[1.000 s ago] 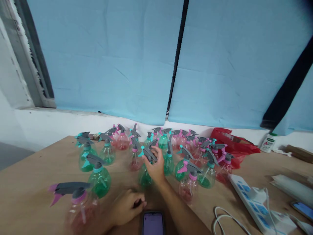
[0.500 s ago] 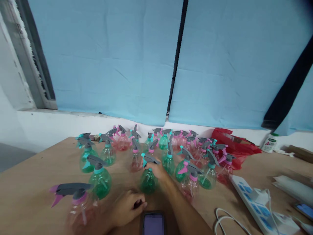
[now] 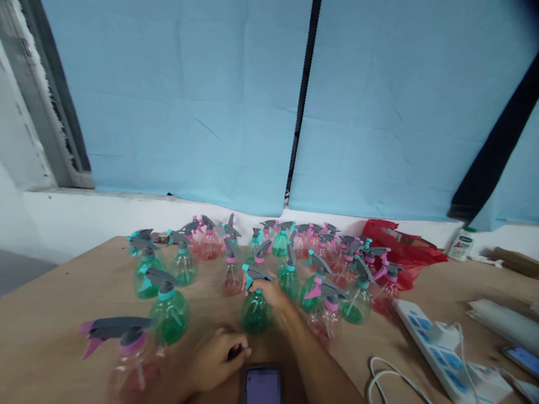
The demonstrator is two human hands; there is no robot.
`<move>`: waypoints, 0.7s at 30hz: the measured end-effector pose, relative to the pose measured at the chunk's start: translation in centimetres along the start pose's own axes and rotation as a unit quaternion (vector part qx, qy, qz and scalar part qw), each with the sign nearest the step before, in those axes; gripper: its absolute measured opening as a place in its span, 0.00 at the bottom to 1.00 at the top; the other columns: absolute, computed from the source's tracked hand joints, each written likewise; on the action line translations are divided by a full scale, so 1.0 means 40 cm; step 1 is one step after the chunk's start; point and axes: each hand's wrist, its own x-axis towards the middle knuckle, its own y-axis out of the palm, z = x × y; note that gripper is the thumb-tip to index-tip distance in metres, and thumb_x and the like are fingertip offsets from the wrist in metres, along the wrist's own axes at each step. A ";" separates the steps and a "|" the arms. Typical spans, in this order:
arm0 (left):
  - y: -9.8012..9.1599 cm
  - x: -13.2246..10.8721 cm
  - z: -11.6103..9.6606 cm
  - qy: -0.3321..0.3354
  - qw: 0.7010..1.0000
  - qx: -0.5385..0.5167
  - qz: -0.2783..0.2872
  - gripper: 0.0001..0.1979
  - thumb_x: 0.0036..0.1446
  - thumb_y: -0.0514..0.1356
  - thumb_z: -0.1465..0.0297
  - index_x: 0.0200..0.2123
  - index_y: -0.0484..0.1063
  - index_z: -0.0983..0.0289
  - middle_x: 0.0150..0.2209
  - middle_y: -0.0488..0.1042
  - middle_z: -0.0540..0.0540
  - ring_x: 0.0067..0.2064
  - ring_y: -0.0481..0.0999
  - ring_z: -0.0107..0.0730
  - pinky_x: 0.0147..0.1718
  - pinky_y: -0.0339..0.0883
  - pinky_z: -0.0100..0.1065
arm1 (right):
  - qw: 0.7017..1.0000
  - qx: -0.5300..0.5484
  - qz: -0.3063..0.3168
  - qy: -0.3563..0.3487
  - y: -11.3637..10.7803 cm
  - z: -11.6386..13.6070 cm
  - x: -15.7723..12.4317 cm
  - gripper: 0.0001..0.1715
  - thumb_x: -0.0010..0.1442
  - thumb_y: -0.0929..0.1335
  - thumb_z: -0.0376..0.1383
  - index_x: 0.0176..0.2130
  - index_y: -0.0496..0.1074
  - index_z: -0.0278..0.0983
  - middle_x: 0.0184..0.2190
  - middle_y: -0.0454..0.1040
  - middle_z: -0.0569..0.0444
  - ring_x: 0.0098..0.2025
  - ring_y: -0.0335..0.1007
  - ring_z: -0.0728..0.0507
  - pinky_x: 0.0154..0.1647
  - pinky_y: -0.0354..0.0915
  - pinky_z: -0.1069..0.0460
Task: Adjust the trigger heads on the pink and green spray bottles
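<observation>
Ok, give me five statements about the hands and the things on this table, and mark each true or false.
1. The right hand grips a green spray bottle by its neck. True.
2. The left hand is lifting a pink bottle off the table. False: the left hand lies curled on the wooden table, beside a phone.
3. A red plastic bag lies behind the bottles, towards the right. True.
4. The power strip is black. False: the power strip is white.
5. A pink spray bottle stands nearest the camera at the lower left. True.
</observation>
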 end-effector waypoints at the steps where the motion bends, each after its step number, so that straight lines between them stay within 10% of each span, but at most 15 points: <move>1: -0.001 0.000 -0.001 0.001 1.000 -0.001 0.000 0.16 0.70 0.54 0.59 0.32 0.72 0.60 0.27 0.73 0.47 0.30 0.70 0.30 0.31 0.56 0.31 | 1.000 -0.005 0.001 -0.002 0.001 0.002 0.001 0.15 0.49 0.67 0.43 0.32 0.81 0.38 0.22 0.76 0.54 0.28 0.73 0.42 0.33 0.68 0.49; 21: 0.014 0.002 0.024 0.016 1.000 -0.003 0.009 0.18 0.72 0.52 0.58 0.33 0.71 0.60 0.27 0.72 0.47 0.30 0.69 0.29 0.30 0.54 0.32 | 1.000 0.016 -0.014 -0.020 -0.004 -0.023 0.011 0.14 0.50 0.68 0.40 0.34 0.82 0.40 0.21 0.76 0.58 0.28 0.73 0.44 0.33 0.66 0.51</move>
